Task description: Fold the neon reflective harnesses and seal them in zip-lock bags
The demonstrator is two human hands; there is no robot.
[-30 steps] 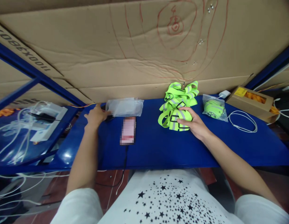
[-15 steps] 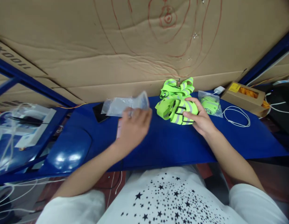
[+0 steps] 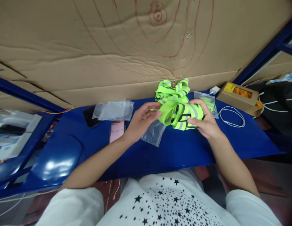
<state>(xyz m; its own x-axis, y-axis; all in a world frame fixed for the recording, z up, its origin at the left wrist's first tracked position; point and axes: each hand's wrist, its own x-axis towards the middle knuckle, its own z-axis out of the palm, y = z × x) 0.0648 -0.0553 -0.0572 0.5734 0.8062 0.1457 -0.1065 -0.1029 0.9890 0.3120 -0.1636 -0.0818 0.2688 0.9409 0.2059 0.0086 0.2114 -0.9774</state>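
A rolled bundle of lime-yellow reflective strap with grey stripes and black buckles is gripped in my right hand, thumb across its front. My left hand is at the bundle's left side, with a strip of the strap between thumb and fingers. Behind the bundle, more loose reflective strap is heaped against the cardboard. A clear plastic bag lies on the blue table, partly under my left hand and the strap. Right of the bundle, a bagged green strap is partly covered by my right hand.
Flat clear bags overlap a dark phone at left. A phone with a pink screen lies nearer me. At right are a coiled white cable and a cardboard box with orange contents. A cardboard wall stands behind.
My left hand has let go of a clear bag and moved right to the strap. A bag now shows on the table below it. My right hand still holds the bundle; the view has shifted.
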